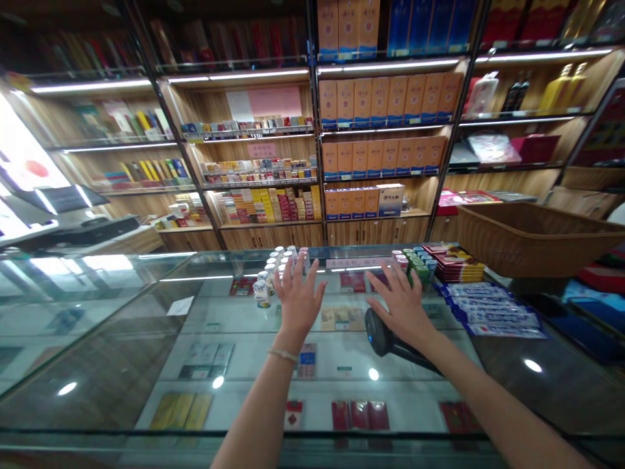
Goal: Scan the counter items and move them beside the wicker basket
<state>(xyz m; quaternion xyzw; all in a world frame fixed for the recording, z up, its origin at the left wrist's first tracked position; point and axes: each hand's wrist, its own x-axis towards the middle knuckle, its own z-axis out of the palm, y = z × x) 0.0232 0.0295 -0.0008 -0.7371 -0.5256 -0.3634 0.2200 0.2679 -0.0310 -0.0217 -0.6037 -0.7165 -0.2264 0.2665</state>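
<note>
My left hand hovers over the glass display counter with its fingers spread and nothing in it. Just beyond and left of it stand several small white-capped bottles in rows. My right hand is also open, fingers apart, above a black handheld barcode scanner that lies on the glass. Part of the scanner's handle is hidden by my right forearm. Small containers with green and blue colouring stand behind my right hand. Whether either hand touches the glass, I cannot tell.
Blue-and-white packets lie right of my right hand, beside stacked red and yellow packs. A brown basket stands at the right. Cigarette packs show under the glass. Shelves with orange boxes line the back wall.
</note>
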